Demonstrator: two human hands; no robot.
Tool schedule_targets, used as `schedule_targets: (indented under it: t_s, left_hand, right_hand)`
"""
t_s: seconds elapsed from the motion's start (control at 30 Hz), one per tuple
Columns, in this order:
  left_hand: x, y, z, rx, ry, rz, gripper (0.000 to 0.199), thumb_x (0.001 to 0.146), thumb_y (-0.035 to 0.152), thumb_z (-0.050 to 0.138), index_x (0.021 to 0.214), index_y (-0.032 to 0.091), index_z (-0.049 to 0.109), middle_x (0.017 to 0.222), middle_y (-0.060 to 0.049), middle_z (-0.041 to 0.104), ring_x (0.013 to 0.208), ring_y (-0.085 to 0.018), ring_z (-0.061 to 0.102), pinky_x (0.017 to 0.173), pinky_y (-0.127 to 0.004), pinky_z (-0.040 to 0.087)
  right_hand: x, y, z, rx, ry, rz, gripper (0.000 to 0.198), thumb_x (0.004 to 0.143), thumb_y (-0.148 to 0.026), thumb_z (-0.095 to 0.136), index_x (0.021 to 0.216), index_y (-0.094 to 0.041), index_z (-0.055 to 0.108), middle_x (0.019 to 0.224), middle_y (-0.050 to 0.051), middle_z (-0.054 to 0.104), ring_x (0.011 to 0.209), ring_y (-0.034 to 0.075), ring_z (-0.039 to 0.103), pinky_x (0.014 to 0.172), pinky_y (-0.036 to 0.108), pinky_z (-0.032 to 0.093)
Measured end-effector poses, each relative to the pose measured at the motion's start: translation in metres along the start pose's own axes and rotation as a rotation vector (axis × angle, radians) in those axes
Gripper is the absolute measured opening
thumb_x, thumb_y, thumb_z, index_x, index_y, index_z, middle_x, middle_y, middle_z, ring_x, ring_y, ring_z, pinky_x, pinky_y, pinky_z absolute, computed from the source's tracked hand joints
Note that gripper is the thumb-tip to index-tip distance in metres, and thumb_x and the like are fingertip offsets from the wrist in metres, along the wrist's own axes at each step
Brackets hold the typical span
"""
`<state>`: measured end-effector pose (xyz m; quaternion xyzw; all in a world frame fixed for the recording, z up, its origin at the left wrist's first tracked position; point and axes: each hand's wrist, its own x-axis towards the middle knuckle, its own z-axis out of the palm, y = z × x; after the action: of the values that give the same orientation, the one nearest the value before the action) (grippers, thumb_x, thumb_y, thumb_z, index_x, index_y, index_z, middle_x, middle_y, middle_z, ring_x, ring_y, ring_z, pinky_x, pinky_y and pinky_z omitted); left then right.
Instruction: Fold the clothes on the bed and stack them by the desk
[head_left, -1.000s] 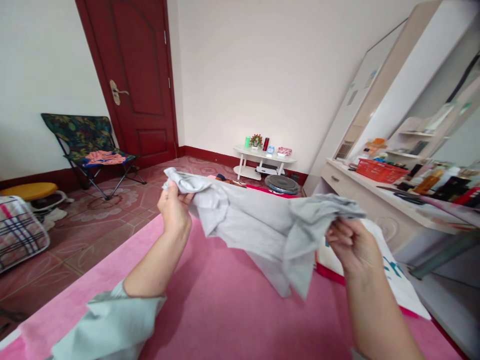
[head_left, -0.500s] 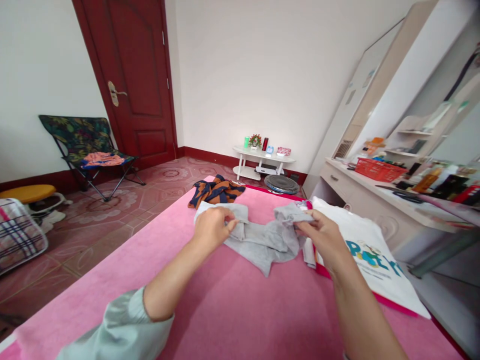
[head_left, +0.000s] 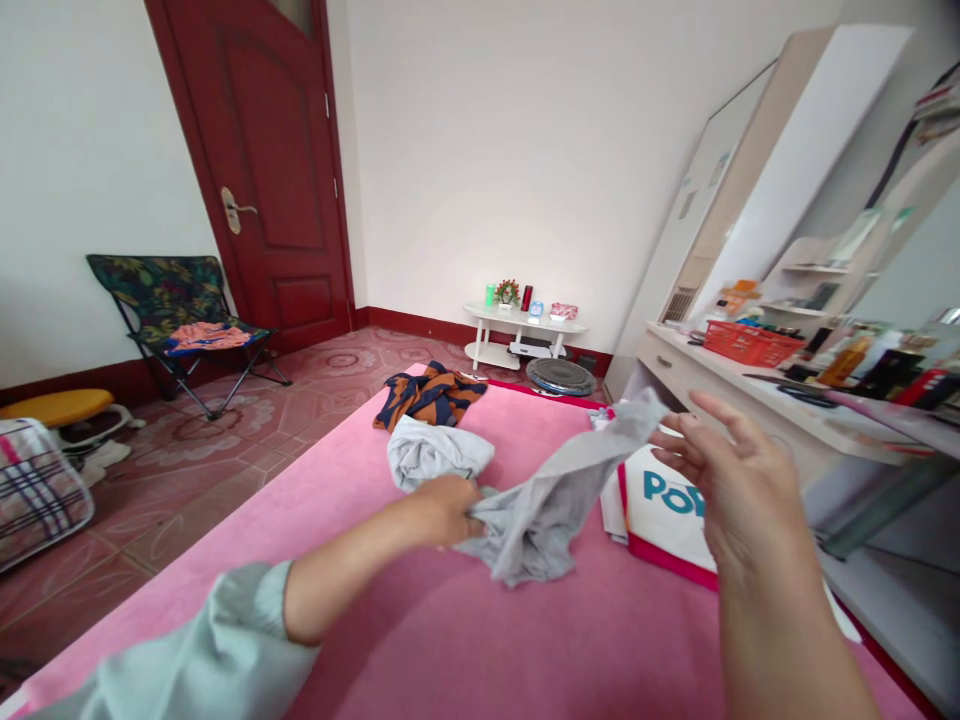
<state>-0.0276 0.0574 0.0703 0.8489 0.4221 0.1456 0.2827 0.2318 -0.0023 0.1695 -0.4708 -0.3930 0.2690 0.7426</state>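
A crumpled light-grey garment [head_left: 551, 500] stretches between my hands above the pink bed cover [head_left: 450, 640]. My left hand [head_left: 446, 510] is closed on its left end, fingers curled down into the cloth. The garment's other end rises to the right and is blurred by motion. Beside that end, my right hand [head_left: 739, 470] has its fingers spread, the fingertips near or just touching the cloth. Behind my left hand lies a bunched pale-grey cloth [head_left: 439, 452], and beyond it an orange and navy striped garment [head_left: 431, 395].
A white bag with printed letters [head_left: 667, 495] lies on the bed at right, partly behind my right hand. A dressing table [head_left: 705, 370] with a red basket [head_left: 750, 345] stands beyond. At left are a folding chair [head_left: 169, 300] and a yellow stool [head_left: 56, 403].
The grey garment has come away from the pale bunched cloth, and its right end has been lifted. My left hand has moved nearer and closed on it; my right hand has moved right and spread.
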Motion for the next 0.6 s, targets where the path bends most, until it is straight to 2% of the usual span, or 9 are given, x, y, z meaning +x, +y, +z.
schedule_targets:
  t_s: [0.07, 0.1, 0.17, 0.23, 0.3, 0.37, 0.4, 0.47, 0.6]
  left_hand:
    - [0.017, -0.002, -0.032, -0.150, 0.045, 0.010, 0.012, 0.056, 0.017, 0.067, 0.047, 0.021, 0.060, 0.040, 0.003, 0.051, 0.038, -0.016, 0.053, 0.038, -0.021, 0.038]
    - [0.029, -0.001, -0.054, -0.219, 0.184, 0.015, 0.013, 0.052, 0.013, 0.067, 0.045, 0.020, 0.058, 0.036, 0.005, 0.047, 0.034, -0.015, 0.050, 0.036, -0.021, 0.037]
    - [0.057, 0.006, -0.107, -0.234, 0.344, 0.016, 0.014, 0.053, 0.009, 0.066, 0.046, 0.018, 0.058, 0.037, 0.004, 0.047, 0.036, -0.014, 0.049, 0.040, -0.022, 0.040]
    - [0.082, 0.015, -0.164, -0.244, 0.547, 0.042, 0.012, 0.063, 0.005, 0.060, 0.056, 0.015, 0.061, 0.047, 0.001, 0.053, 0.049, -0.015, 0.056, 0.055, -0.026, 0.048]
    - [0.095, 0.023, -0.212, -0.267, 0.862, 0.180, 0.012, 0.069, 0.001, 0.055, 0.070, 0.009, 0.064, 0.064, -0.003, 0.060, 0.071, -0.018, 0.062, 0.075, -0.033, 0.049]
    - [0.092, 0.022, -0.239, -0.249, 1.013, 0.318, 0.016, 0.075, 0.003, 0.052, 0.086, 0.005, 0.063, 0.083, -0.006, 0.064, 0.086, -0.019, 0.061, 0.086, -0.037, 0.045]
    - [0.085, 0.018, -0.243, -0.225, 1.044, 0.357, 0.018, 0.077, 0.006, 0.052, 0.092, 0.004, 0.063, 0.089, -0.007, 0.065, 0.089, -0.019, 0.060, 0.089, -0.038, 0.043]
    - [0.063, 0.004, -0.230, -0.167, 1.025, 0.340, 0.020, 0.077, 0.014, 0.057, 0.094, 0.005, 0.063, 0.090, -0.007, 0.066, 0.089, -0.019, 0.059, 0.089, -0.036, 0.044]
    - [0.000, -0.043, -0.158, -0.222, 0.746, 0.145, 0.021, 0.063, 0.021, 0.070, 0.082, 0.014, 0.070, 0.080, -0.004, 0.069, 0.080, -0.020, 0.062, 0.079, -0.028, 0.047]
  right_hand:
    - [0.005, 0.004, -0.003, 0.032, 0.007, -0.016, 0.052, 0.063, -0.034, 0.075, 0.110, -0.021, 0.055, 0.084, 0.005, 0.072, 0.064, 0.017, 0.069, 0.052, 0.023, 0.054]
    - [0.005, 0.005, -0.003, 0.053, -0.010, -0.020, 0.053, 0.064, -0.034, 0.075, 0.111, -0.021, 0.054, 0.085, 0.005, 0.072, 0.063, 0.016, 0.069, 0.051, 0.023, 0.053]
    - [0.003, 0.007, -0.001, 0.071, -0.023, -0.040, 0.055, 0.064, -0.034, 0.075, 0.112, -0.021, 0.053, 0.085, 0.005, 0.072, 0.060, 0.016, 0.068, 0.049, 0.023, 0.052]
    - [0.002, 0.008, 0.000, 0.070, -0.001, -0.074, 0.055, 0.065, -0.033, 0.075, 0.113, -0.020, 0.052, 0.085, 0.004, 0.072, 0.058, 0.015, 0.067, 0.047, 0.021, 0.051]
    - [0.003, 0.010, -0.002, 0.070, 0.026, -0.102, 0.053, 0.066, -0.031, 0.074, 0.113, -0.020, 0.051, 0.084, 0.003, 0.071, 0.058, 0.014, 0.067, 0.048, 0.021, 0.051]
    - [0.009, 0.015, -0.006, 0.063, 0.046, -0.108, 0.052, 0.066, -0.030, 0.073, 0.112, -0.020, 0.051, 0.085, 0.003, 0.071, 0.059, 0.014, 0.067, 0.049, 0.022, 0.051]
    - [0.013, 0.018, -0.010, 0.054, 0.061, -0.113, 0.052, 0.066, -0.030, 0.072, 0.112, -0.019, 0.051, 0.085, 0.003, 0.071, 0.060, 0.014, 0.067, 0.050, 0.022, 0.051]
    - [0.024, 0.030, -0.019, 0.012, 0.125, -0.137, 0.051, 0.067, -0.031, 0.070, 0.113, -0.019, 0.050, 0.087, 0.002, 0.070, 0.067, 0.015, 0.067, 0.055, 0.025, 0.052]
    - [0.048, 0.071, -0.048, -0.314, 0.376, -0.270, 0.047, 0.070, -0.033, 0.062, 0.113, -0.017, 0.051, 0.099, 0.005, 0.066, 0.093, 0.021, 0.063, 0.082, 0.039, 0.050]
